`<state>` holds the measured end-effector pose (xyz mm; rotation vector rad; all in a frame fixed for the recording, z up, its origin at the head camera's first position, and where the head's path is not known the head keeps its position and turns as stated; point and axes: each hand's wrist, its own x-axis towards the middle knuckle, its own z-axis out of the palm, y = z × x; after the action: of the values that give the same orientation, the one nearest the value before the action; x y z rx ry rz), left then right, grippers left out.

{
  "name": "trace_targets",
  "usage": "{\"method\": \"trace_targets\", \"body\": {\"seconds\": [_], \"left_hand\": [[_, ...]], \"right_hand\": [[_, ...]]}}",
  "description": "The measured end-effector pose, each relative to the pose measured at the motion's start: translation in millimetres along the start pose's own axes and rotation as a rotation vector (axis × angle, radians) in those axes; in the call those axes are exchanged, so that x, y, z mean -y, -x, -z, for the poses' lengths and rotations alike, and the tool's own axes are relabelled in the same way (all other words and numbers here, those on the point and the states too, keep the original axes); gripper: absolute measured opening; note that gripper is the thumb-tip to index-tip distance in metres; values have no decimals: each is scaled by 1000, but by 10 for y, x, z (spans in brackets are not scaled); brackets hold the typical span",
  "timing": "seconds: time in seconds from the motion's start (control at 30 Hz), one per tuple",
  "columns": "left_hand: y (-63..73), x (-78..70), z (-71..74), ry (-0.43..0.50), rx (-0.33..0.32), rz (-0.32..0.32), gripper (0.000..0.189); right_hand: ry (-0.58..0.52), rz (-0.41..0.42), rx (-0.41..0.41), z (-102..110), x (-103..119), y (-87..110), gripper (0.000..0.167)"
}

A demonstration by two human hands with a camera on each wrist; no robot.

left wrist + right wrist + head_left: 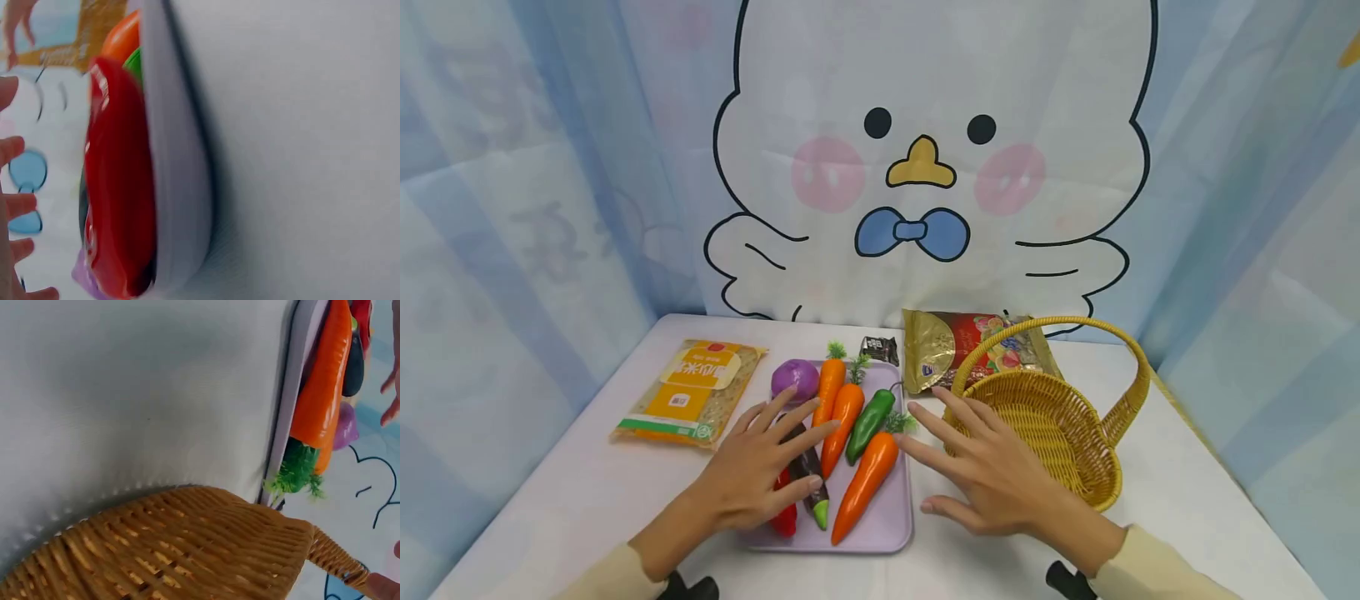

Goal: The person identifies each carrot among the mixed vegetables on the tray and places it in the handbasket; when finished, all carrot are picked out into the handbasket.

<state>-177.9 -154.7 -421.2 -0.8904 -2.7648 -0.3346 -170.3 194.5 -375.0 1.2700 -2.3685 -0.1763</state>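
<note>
My left hand (760, 467) hovers with fingers spread over the left part of a lilac tray (889, 533), holding nothing. Under and beside it lie a red pepper (786, 518), partly hidden by the hand, and a dark eggplant (808, 473). The tray also carries three orange carrots (867, 487), a green chili pepper (872, 425) and a round purple vegetable (797, 379). My right hand (992, 471), fingers spread and holding nothing, is between the tray and a woven basket (1075, 437), covering part of the basket's near left side. In the left wrist view the red pepper (119, 175) lies along the tray wall.
A bag of yellow grain (688, 392) lies left of the tray. Behind the basket is a gold and red food packet (943, 346), with a small black packet (880, 349) beside it. The basket's tall handle (1138, 375) arches upward. Printed curtains (917, 275) enclose the white table.
</note>
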Motion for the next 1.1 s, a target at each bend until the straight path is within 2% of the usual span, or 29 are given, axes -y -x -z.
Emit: {"method": "trace_targets", "body": {"seconds": [0.23, 0.47, 0.67, 0.9, 1.0, 1.1], "left_hand": [[-2, 157, -2, 103, -68, 120, 64], [5, 276, -46, 227, -81, 236, 64], [-8, 326, -122, 322, -117, 316, 61], [18, 386, -228, 478, -105, 426, 65], [33, 420, -262, 541, -113, 473, 60], [39, 451, -289, 596, -149, 493, 51]], "right_hand": [[-18, -11, -18, -16, 13, -90, 77], [-41, -9, -20, -30, 33, -138, 76], [-89, -28, 72, -51, 65, -212, 72], [-142, -49, 141, -64, 102, -312, 72], [-161, -55, 161, -81, 103, -355, 71], [-182, -64, 192, -98, 104, -399, 71]]}}
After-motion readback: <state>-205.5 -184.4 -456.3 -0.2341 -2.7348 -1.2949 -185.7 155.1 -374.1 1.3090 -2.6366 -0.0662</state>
